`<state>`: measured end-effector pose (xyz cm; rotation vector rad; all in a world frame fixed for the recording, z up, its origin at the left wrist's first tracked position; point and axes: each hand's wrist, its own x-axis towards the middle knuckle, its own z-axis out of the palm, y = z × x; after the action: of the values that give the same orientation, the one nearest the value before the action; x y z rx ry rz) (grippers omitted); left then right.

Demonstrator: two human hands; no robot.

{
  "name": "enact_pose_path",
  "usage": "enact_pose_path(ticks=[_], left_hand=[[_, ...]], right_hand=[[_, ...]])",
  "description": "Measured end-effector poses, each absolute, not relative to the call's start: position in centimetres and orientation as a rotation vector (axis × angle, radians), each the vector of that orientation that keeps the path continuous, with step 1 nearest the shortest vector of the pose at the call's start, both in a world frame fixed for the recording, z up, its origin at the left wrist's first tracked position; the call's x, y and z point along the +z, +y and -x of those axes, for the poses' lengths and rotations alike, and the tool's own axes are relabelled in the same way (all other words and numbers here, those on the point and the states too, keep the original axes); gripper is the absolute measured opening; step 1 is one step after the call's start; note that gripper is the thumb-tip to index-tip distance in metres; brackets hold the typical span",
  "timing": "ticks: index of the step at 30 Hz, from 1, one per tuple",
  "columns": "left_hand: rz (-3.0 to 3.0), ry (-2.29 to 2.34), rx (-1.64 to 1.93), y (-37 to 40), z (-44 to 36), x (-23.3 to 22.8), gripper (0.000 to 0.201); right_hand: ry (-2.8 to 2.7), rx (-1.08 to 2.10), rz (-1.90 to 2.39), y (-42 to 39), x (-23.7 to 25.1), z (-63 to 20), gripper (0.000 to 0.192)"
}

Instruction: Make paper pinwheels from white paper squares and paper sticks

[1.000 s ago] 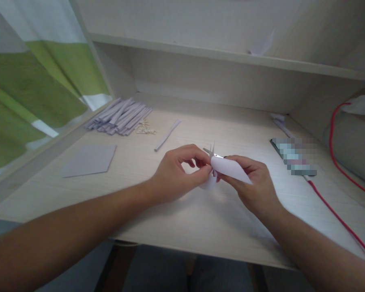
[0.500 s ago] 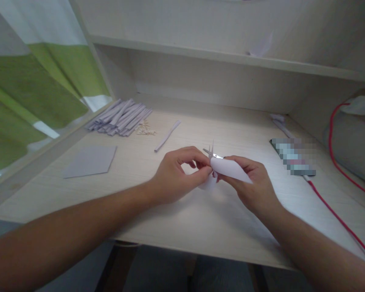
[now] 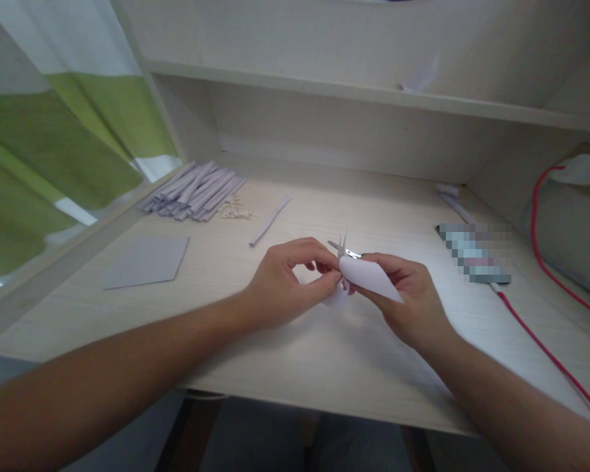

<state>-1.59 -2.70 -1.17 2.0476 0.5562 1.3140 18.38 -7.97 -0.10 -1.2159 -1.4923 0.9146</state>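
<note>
My left hand (image 3: 295,278) is closed in a pinch, thumb against fingers, on the edge of a curled piece of white paper (image 3: 371,275). Across from it, my right hand (image 3: 415,295) is closed around a small pair of scissors (image 3: 354,254), whose metal blades point up and left past the paper. The scissors' handles are hidden by the paper and my fingers. One part of the paper bends over toward my right hand, and another part hangs below my fingertips. Both hands meet above the middle of the desk.
A pile of rolled paper sticks (image 3: 196,190) lies back left, with small pale thin pieces (image 3: 235,210) beside it. One single roll (image 3: 270,221) lies apart. Flat paper sheets (image 3: 147,262) sit at left. At right are a phone (image 3: 472,254) and a red cable (image 3: 545,351).
The curled paper has tilted slightly down and left, and the scissors' blades have shifted very slightly. Both hands stay almost in place.
</note>
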Motion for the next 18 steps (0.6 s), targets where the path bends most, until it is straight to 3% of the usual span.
enact_pose_path(ticks=[18], left_hand=[[-2.074, 0.761, 1.089, -1.8, 1.5, -1.3, 0.009]], right_hand=[[-1.34, 1.125, 1.166, -6.0, -1.3, -18.8, 0.014]])
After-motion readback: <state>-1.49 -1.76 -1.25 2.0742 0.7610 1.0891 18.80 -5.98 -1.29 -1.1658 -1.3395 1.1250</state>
